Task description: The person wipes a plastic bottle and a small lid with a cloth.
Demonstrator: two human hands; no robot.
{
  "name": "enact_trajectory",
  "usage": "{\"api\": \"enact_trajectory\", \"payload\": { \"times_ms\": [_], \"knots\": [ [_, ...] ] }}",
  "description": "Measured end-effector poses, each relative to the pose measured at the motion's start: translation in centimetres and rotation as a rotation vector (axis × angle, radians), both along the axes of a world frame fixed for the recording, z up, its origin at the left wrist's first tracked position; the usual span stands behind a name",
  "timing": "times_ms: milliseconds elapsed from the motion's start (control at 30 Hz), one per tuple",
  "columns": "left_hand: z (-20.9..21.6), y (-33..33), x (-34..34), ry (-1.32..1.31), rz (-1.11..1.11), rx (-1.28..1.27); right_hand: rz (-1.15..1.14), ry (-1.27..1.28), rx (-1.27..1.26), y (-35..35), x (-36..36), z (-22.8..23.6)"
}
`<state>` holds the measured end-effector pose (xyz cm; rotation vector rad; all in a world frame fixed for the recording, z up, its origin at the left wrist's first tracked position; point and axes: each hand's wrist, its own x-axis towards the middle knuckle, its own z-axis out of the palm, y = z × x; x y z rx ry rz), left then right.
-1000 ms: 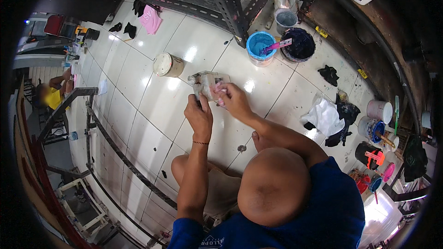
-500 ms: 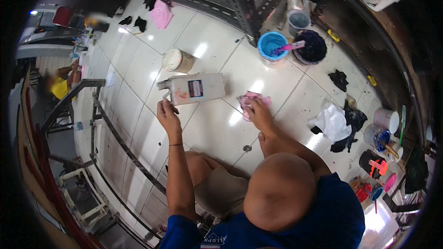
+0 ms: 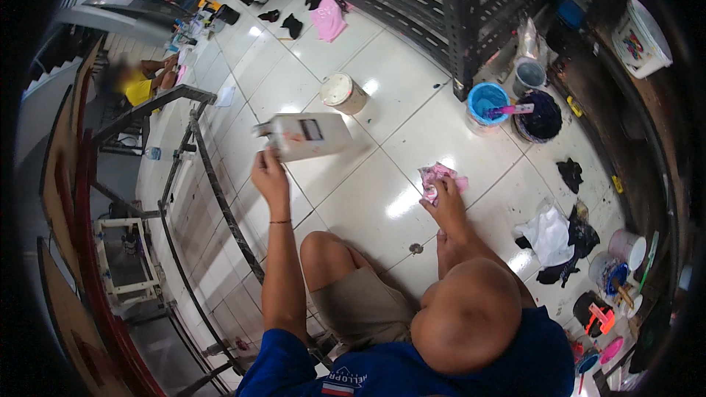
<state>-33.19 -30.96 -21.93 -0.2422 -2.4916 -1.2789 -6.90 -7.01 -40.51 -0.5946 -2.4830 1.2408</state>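
My left hand (image 3: pixel 271 175) is closed at the handle end of a whitish plastic jerrycan (image 3: pixel 331 137), which is tipped on its side. The jerrycan has a dark label and orange-red smears; its outline is blurred, and it appears raised off the tiles. To the right, my right hand (image 3: pixel 447 209) is closed on a crumpled pink cloth (image 3: pixel 440 173) low at the floor, beside my foot. A round tub with a pale lid (image 3: pixel 340 90) stands just beyond the jerrycan.
A bucket of blue paint (image 3: pixel 488 103) and a dark paint bucket (image 3: pixel 540 119) stand by the black metal rack (image 3: pixel 457 44). White cloth (image 3: pixel 548 235) and black rags lie at right near paint pots. A metal frame (image 3: pixel 213 176) runs along my left; a person in yellow (image 3: pixel 140 88) sits beyond.
My left hand has closed on the jerrycan and shifted it left relative to the tub. My right hand remains on the pink cloth. The whole view has swung, so the floor things appear further right.
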Motion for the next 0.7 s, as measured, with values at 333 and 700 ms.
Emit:
{"api": "enact_trajectory", "payload": {
  "times_ms": [333, 700],
  "knots": [
    [-4.2, 8.9, 9.2, -0.102, -0.479, -0.264, -0.270, 0.029, -0.549, 3.2, -1.9, -0.5],
    [-5.9, 9.8, 8.7, -0.013, -0.833, -0.340, 0.029, 0.233, -0.430, 5.0, -8.1, 5.2]
  ]
}}
